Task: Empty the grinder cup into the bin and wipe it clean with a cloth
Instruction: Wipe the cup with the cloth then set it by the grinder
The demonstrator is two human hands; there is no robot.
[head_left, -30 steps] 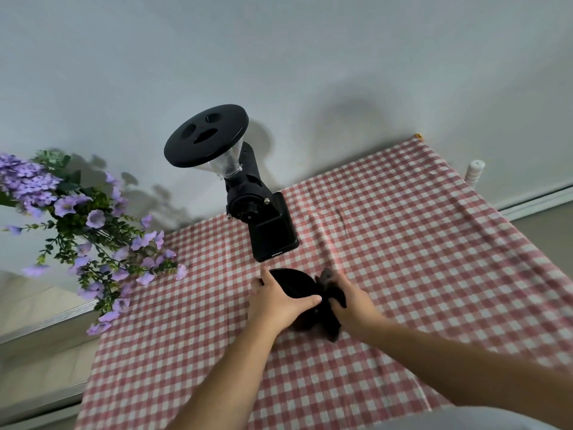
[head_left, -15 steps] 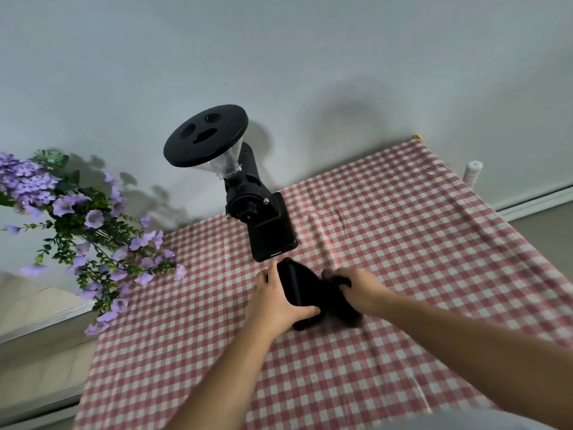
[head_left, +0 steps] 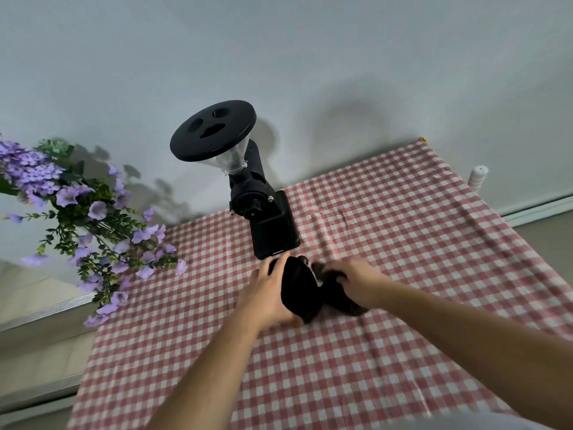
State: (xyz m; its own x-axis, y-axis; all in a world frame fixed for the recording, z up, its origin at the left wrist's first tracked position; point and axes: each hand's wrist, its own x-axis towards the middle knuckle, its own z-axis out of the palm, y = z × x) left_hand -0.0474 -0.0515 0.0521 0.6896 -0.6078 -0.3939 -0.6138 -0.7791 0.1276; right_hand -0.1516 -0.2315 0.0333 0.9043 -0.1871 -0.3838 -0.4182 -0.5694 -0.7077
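A black grinder cup [head_left: 299,287] lies tilted on its side just in front of the grinder, its mouth turned to the right. My left hand [head_left: 269,293] grips the cup from the left. My right hand [head_left: 353,279] is closed on a dark cloth [head_left: 339,297] pressed against the cup's right side. The cloth bunches down onto the tablecloth under my right wrist. The cup's inside is hidden. No bin is in view.
The black coffee grinder [head_left: 257,200] with a round lid and clear hopper stands behind my hands, close to the wall. A red-and-white checked tablecloth [head_left: 403,243] covers the table. Purple flowers [head_left: 86,218] hang at the left edge. A small white bottle [head_left: 477,178] stands past the far right corner.
The cup has turned from mouth-up to lying on its side. My right hand with the cloth has shifted to the right side of the cup.
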